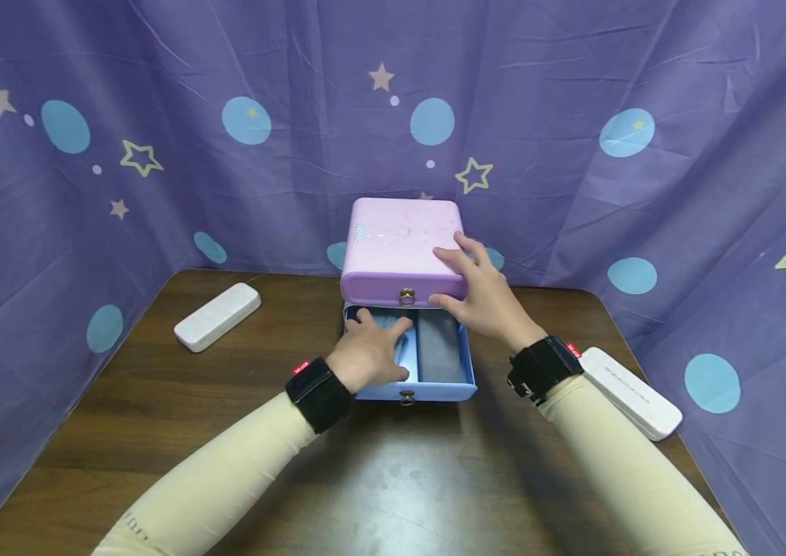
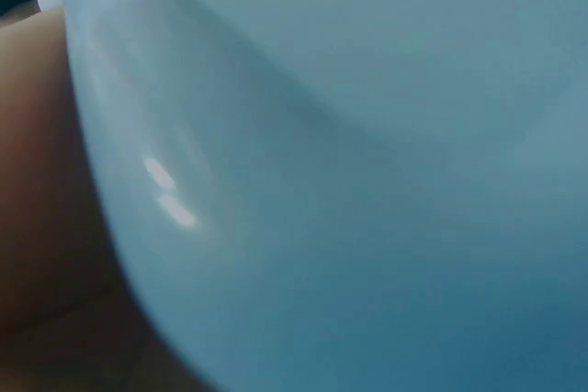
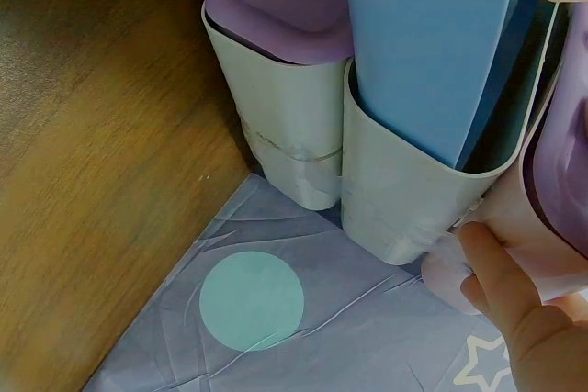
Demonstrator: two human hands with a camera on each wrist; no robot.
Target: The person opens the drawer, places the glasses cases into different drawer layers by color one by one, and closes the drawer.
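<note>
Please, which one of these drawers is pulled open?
The blue drawer, between the two purple drawers: it juts far out and its inside shows, while the purple ones are pushed in.

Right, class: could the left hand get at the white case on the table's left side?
Yes, probably: the white case lies uncovered, with bare tabletop between it and the blue drawer. The left hand, fingers dipped into that drawer, would first have to lift out.

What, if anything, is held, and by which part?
Right hand: the pink drawer tier, by its front right corner. Left hand, inside the open blue drawer: whether it grips anything cannot be told.
</note>
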